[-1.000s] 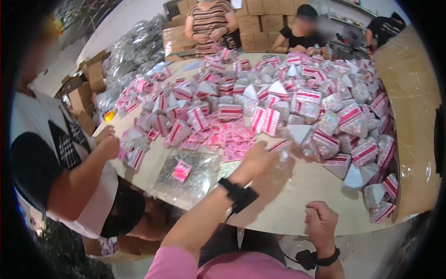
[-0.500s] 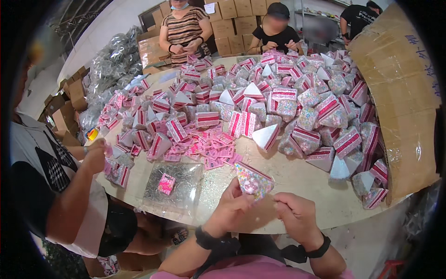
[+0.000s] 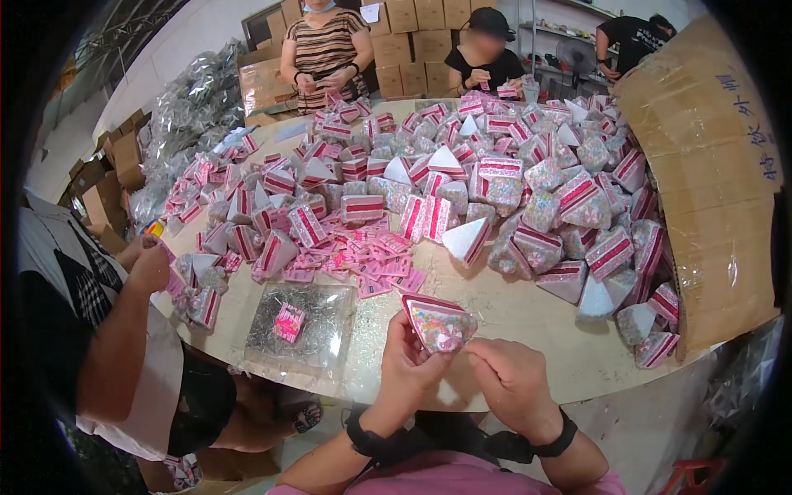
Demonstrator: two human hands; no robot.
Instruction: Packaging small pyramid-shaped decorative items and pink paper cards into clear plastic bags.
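Observation:
My left hand (image 3: 406, 363) grips a toy cake slice (image 3: 444, 323), a wedge with a sprinkle-coloured face and a dark pink edge, held tilted above the table's near edge. Close to the slice's right corner is my right hand (image 3: 516, 381), its fingers curled in a pinch; whatever they hold is too small to make out. Beyond my hands lies a heap of similar wedges (image 3: 502, 186), white, pink-striped and sprinkled. Pink printed cards (image 3: 384, 266) are scattered in front of that heap.
A clear plastic tray (image 3: 334, 309) with a pink card stack (image 3: 289, 322) sits left of my hands. A tall cardboard sheet (image 3: 714, 181) borders the right side. One co-worker (image 3: 124, 330) stands at the left; others are across the table. Plastic bags (image 3: 198, 115) pile up far left.
The slice has turned in my left hand, so more of its pink edge shows. My right hand has moved slightly left, nearer its corner. The view has shifted a little.

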